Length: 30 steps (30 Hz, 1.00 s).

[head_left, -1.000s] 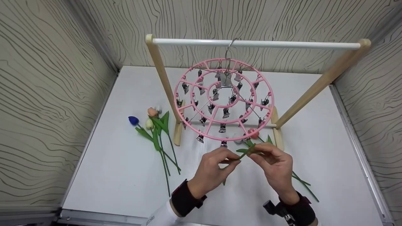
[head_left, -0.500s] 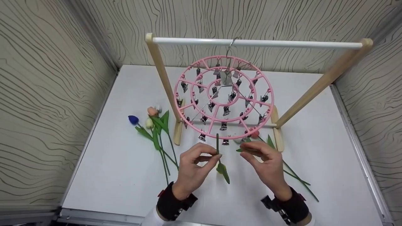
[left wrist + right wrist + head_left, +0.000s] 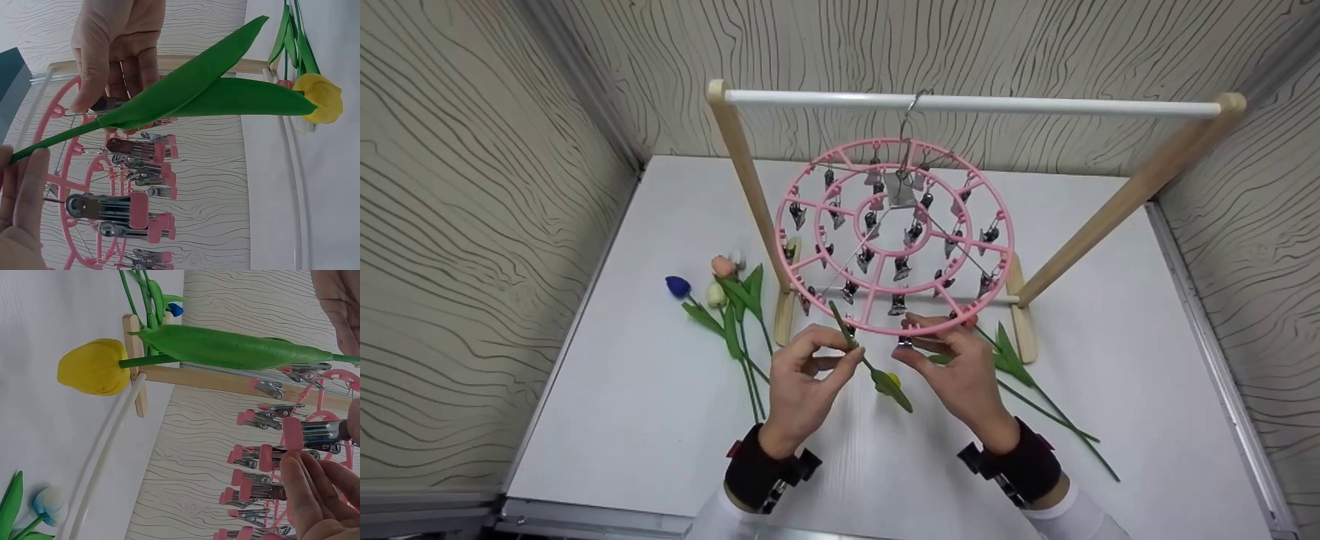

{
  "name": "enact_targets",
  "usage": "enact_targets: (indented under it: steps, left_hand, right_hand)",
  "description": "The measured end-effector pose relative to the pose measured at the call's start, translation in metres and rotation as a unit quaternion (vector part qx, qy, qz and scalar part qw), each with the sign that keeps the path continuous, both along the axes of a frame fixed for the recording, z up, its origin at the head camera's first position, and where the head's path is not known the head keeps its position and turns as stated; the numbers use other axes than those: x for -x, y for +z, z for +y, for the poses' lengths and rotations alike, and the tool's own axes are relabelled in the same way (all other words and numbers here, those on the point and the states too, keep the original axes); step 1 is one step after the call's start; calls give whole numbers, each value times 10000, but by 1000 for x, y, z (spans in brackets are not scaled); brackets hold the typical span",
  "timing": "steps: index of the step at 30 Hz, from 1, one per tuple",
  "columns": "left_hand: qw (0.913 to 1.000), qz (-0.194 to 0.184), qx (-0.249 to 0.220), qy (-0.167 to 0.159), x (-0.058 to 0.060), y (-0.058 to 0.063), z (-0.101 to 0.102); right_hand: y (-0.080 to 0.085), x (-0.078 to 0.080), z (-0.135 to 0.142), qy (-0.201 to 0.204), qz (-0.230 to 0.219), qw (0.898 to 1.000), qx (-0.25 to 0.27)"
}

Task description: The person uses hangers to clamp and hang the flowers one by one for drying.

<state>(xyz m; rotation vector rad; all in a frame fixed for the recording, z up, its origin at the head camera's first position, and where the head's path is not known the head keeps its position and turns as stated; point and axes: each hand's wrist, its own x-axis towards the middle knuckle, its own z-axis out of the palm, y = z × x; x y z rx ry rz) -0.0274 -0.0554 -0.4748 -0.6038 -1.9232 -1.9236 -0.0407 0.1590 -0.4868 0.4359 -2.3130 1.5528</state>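
Observation:
My left hand [image 3: 810,379] pinches the green stem of an artificial yellow tulip [image 3: 323,98] near its end. The bloom hangs downward with its leaves [image 3: 891,388] between my two hands. At the front edge of the pink round clip hanger [image 3: 1012,240], my right hand [image 3: 960,379] pinches a metal clip [image 3: 318,434] with pink tips. In the right wrist view the clip lies between thumb and fingers. The tulip stem is apart from that clip. Several other clips dangle from the hanger's rings, holding nothing that I can see.
The hanger hooks onto the white rod [image 3: 1035,106] of a wooden stand. Left on the white table [image 3: 607,420] lie several tulips, including a blue one [image 3: 678,286] and a peach one [image 3: 724,266]. More tulips lie by the stand's right foot [image 3: 1026,337], partly behind my right hand.
Both hands held the tulip at first. My right hand let it go and moved left to a front clip. My left hand moved left, and the tulip swung bloom-down.

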Motion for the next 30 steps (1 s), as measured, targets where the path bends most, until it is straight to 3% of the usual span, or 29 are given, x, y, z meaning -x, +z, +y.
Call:
enact_targets:
  steps: [7,15,23,30]
  left_hand:
    - [10000,89,-15,26,2,2,2]
    - [9995,250,196,55,5,6,4]
    - [9983,478,321,65,8,6,7]
    - [9980,533,349,-33,8,4,10]
  right_hand:
    - [3,-2,-2,72,-360,9992,156]
    - [-2,-7,-4,351,-518,9934,959]
    - [-7,-12,-8,356,-258,9910,1261]
    - [-10,-12,-13,559,106,9820,1802]
